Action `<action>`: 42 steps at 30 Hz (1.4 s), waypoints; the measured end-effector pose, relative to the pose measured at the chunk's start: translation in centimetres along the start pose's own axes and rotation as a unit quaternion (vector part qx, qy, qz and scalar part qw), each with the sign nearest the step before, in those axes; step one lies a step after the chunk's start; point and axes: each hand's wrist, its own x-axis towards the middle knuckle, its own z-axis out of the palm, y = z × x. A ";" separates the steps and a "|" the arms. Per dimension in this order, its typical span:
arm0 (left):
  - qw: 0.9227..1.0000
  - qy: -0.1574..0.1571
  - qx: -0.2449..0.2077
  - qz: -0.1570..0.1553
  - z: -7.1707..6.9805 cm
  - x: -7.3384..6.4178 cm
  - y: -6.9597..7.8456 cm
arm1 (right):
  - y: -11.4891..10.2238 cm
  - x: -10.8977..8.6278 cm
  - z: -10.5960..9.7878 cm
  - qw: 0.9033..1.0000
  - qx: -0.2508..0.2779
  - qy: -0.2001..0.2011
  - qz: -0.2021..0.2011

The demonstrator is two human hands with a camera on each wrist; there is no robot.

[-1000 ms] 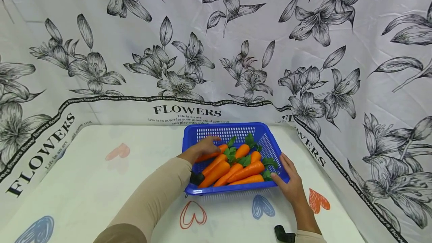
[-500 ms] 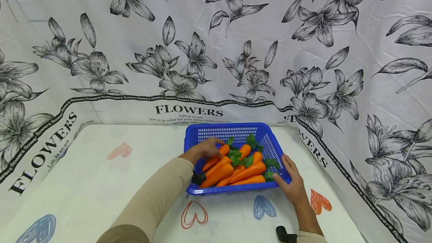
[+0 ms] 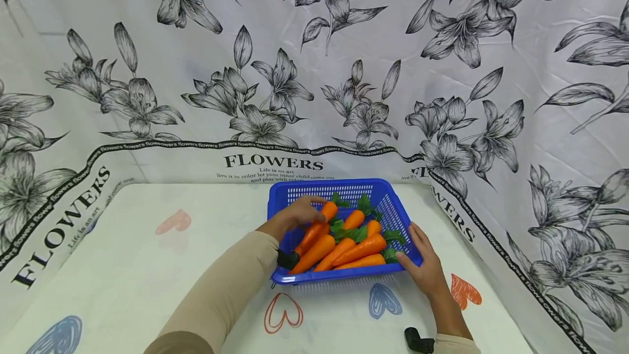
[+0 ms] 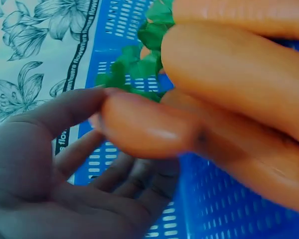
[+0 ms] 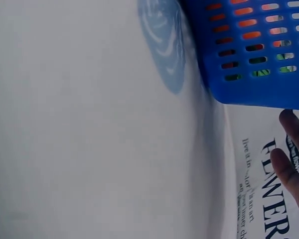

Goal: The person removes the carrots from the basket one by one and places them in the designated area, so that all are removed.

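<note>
A blue plastic basket (image 3: 328, 276) holds several orange carrots (image 3: 361, 249) with green leafy tops. My left hand (image 3: 298, 213) reaches over the basket's left side and pinches a carrot (image 4: 144, 124) between thumb and fingers near its leafy end. In the left wrist view this carrot is tilted toward the camera, beside other carrots. My right hand (image 3: 426, 264) rests at the basket's right near corner, thumb at the rim and fingers extended along the outer side. The right wrist view shows two of its fingers close to the basket's slotted wall.
The basket stands on a white table cover (image 3: 196, 266) printed with hearts, near the back edge. A white cloth (image 3: 211, 70) with black flower drawings hangs behind and along the right. Black wrist devices (image 3: 419, 340) sit on both wrists.
The left hand has taken hold of a carrot at the left of the pile and shifted and tilted it among the others. The right hand has stayed at the basket's right side.
</note>
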 end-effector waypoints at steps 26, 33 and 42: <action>0.974 0.057 -0.156 0.154 -4.7 -11.0 6.4 | -1.7 1.3 -2.4 0.981 -0.128 -0.144 0.020; 0.966 0.095 -0.173 0.169 -7.2 -14.1 5.5 | -1.7 1.3 -2.2 0.979 -0.124 -0.162 0.016; 0.956 0.129 -0.180 0.193 -8.9 -16.2 6.0 | -1.5 1.3 -2.3 0.978 -0.130 -0.163 0.024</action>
